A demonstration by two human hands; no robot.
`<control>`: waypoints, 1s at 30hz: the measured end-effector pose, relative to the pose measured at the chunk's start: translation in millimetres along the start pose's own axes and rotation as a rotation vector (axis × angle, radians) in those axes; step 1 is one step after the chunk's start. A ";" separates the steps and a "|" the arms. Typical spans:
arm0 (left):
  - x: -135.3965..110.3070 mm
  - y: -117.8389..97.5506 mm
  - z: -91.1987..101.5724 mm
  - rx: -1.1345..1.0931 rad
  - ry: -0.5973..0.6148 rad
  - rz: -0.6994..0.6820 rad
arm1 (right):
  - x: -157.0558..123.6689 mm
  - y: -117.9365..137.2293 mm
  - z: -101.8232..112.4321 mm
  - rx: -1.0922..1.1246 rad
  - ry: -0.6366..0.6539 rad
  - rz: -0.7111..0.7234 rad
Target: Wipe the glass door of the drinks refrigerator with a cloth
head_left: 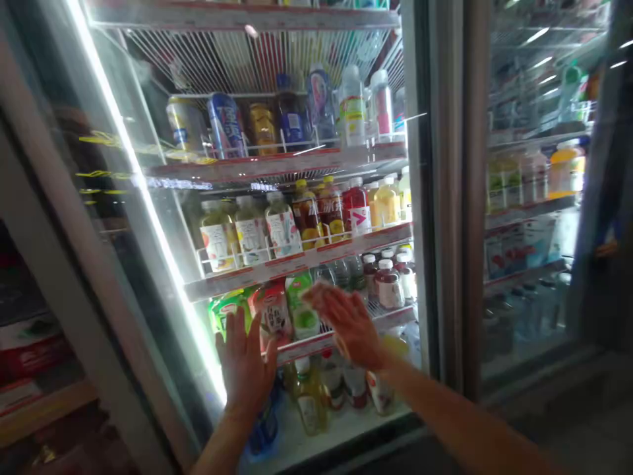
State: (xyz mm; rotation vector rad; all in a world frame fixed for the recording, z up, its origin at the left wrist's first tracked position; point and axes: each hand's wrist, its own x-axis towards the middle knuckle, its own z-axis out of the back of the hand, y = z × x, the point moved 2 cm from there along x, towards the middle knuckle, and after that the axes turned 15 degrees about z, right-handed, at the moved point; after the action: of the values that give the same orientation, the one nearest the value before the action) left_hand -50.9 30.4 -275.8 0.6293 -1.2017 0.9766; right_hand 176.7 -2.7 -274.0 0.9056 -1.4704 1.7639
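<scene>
My left hand (246, 359) is raised with its fingers spread, palm toward the glass door (291, 165) of a lit drinks fridge, and it holds nothing. Whether it touches the glass I cannot tell. To its right, my right hand (349, 326) lies flat and slanted over a pale pinkish cloth (316, 295), a little blurred, at the glass. Behind the hands stand a red pouch (273, 310), a green pouch (302, 307) and another green pouch (227, 307) on a lower shelf, partly covered by my fingers.
Several bottles (281, 224) line the middle shelf, with cans (226, 125) and more bottles above. More bottles (309, 399) stand at the bottom. A metal door frame (448, 198) separates a second fridge on the right. Shelves with packages (30, 353) are at the left.
</scene>
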 end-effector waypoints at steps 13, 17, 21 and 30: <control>7.3 -18.4 -27.0 -0.045 -0.072 0.029 | -56.9 -29.3 -0.1 -0.089 -0.063 -0.414; 7.0 -18.3 -26.7 -0.048 -0.062 0.037 | -61.7 -32.9 5.0 -0.055 -0.028 -0.263; 7.3 -20.3 -27.1 -0.053 -0.090 0.017 | -79.3 -81.8 15.7 -0.233 -0.179 -0.566; 5.7 -17.3 -26.3 -0.068 -0.054 0.034 | -54.2 -20.3 6.6 -0.032 -0.025 -0.272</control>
State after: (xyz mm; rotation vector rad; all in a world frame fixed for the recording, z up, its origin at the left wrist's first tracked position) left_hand -22.9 45.9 -276.1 0.5869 -1.2915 0.9482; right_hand 223.7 -9.1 -307.8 1.0593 -1.3175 1.5312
